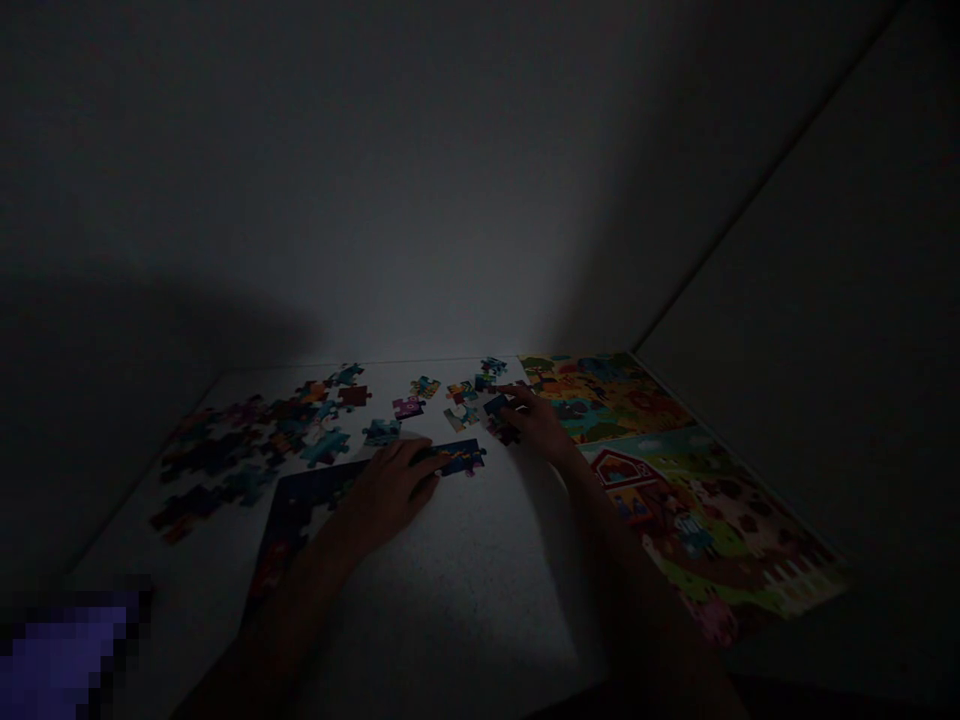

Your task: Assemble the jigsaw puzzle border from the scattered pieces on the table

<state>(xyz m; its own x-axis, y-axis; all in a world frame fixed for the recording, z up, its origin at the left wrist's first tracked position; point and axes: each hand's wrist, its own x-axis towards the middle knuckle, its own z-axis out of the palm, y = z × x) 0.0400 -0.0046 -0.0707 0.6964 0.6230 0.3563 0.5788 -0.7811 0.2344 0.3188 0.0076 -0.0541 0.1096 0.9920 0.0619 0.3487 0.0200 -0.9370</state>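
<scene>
My left hand (394,490) rests on the table with its fingers apart, the fingertips touching a short strip of joined dark blue puzzle pieces (465,457). Under and beside that wrist lies a partly assembled dark blue puzzle section (296,500), some of it hidden by the arm. My right hand (538,422) has its fingers closed on a dark blue puzzle piece (495,405), above and to the right of the strip. Darker pieces (508,430) show just below those fingers. The light is very dim, so fine details of the grip are hard to see.
A heap of loose puzzle pieces (225,440) spreads over the table's left side. Several single pieces, among them a pink one (409,406) and a pale one (460,416), lie near the back. Two assembled pictures, an animal scene (600,390) and a farm scene (720,530), lie at right.
</scene>
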